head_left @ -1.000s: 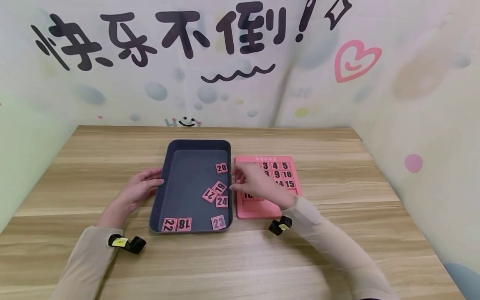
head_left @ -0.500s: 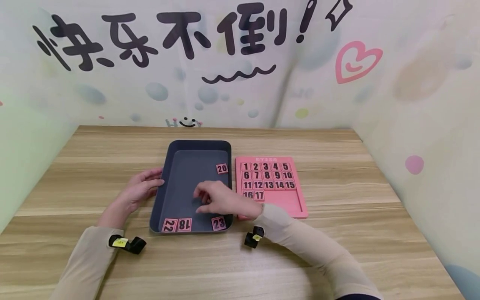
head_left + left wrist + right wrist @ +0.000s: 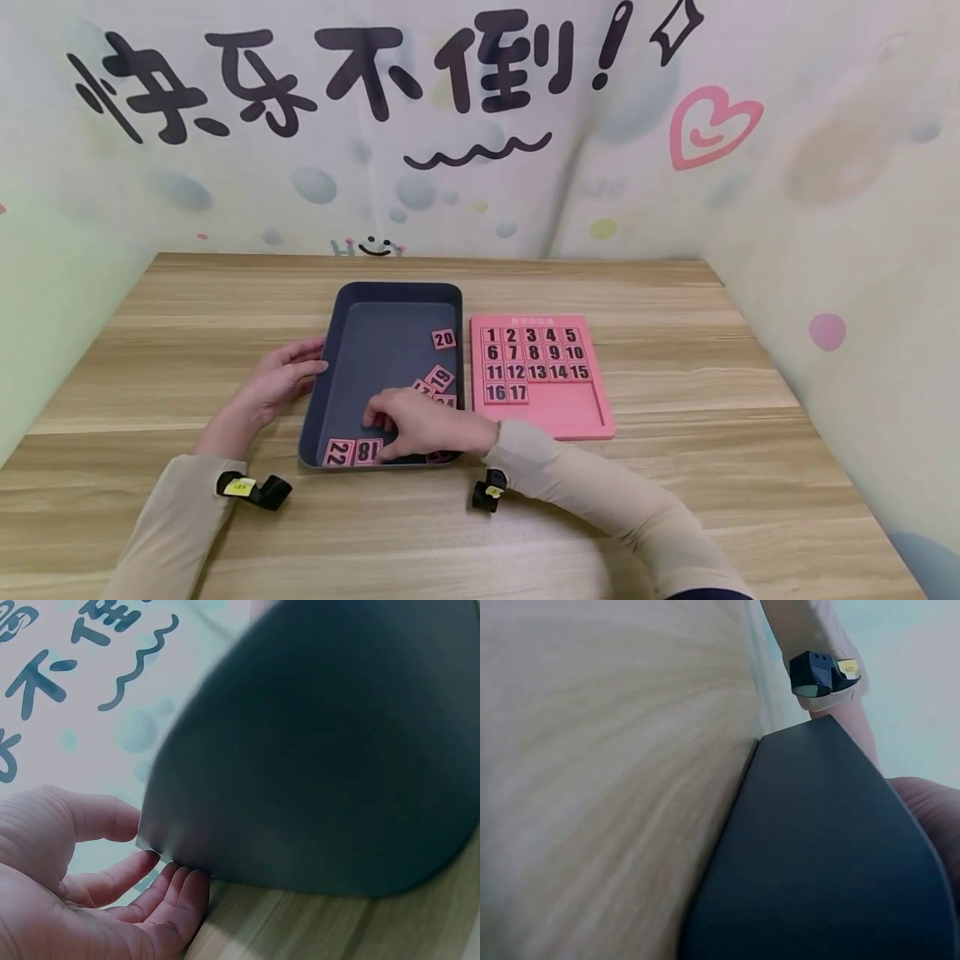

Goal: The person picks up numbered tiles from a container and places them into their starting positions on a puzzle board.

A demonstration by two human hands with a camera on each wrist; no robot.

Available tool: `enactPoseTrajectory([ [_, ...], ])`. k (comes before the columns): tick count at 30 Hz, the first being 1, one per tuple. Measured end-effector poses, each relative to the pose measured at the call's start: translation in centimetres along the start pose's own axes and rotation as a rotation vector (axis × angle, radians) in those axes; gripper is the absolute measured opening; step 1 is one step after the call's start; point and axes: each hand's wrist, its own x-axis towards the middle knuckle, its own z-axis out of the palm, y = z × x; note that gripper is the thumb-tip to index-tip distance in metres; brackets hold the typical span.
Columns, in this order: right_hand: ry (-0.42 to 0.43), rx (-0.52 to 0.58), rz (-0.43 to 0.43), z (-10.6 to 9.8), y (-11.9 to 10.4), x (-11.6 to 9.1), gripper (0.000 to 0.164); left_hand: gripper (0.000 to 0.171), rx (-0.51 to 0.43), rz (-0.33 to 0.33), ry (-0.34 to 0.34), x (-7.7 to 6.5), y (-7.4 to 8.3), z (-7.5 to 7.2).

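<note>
Inside a dark blue tray [image 3: 360,333] lie several pink number tiles. My right hand [image 3: 423,423] is over the near part of the tray, thumb tip right at the edge of the tile 18 [image 3: 367,451] and fingers bent above it. Beside that is the tile 22 [image 3: 339,452]. The right hand partly covers the tiles 21, 24 and 23; the tiles 19 [image 3: 439,377] and 20 [image 3: 444,338] show fully. My left hand [image 3: 281,379] holds the tray's left side, and in the left wrist view its thumb and fingertips meet the tray's wall [image 3: 300,787].
A pink number board [image 3: 558,417] lies right of the tray, with tiles 1 to 17 in order and a bare lower right part. Both rest on a wooden table [image 3: 390,542]. A printed wall [image 3: 300,200] stands behind.
My right hand has moved left from the pink board into the tray, then down to the tile 18. The tile 17 is now uncovered on the board. The left hand stays put.
</note>
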Motion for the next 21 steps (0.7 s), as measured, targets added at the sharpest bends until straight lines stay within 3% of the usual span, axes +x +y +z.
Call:
enactPoseTrajectory([
  [14, -0.037, -0.146, -0.009, 0.38, -0.48, 0.71, 0.029, 0.061, -0.018, 0.023, -0.007, 0.02, 0.02, -0.07],
  [21, -0.004, -0.121, 0.033, -0.48, -0.26, -0.07, 0.03, 0.061, -0.017, 0.023, 0.0, 0.1, -0.07, -0.02],
])
